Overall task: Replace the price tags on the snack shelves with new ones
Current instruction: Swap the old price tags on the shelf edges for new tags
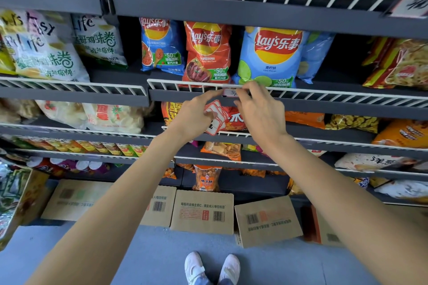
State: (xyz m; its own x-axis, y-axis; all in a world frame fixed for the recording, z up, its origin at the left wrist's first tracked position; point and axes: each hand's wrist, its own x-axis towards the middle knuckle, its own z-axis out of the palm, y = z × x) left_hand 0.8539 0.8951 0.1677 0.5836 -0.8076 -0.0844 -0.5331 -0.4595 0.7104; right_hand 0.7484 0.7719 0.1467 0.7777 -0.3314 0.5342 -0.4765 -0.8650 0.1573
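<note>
Both hands reach up to a small price tag point(229, 92) on the white wire rail point(324, 96) of the chip shelf. The right hand point(259, 111) pinches the tag's right end, its grip clamped on it. The left hand point(196, 115) touches the tag's left end with its forefinger while curled fingers hold a fan of red-bordered paper tags point(216, 117). Glossy Lay's bags point(271, 58) stand just behind. Below, cardboard boxes point(203, 213) rest on grey floor point(139, 257).
</note>
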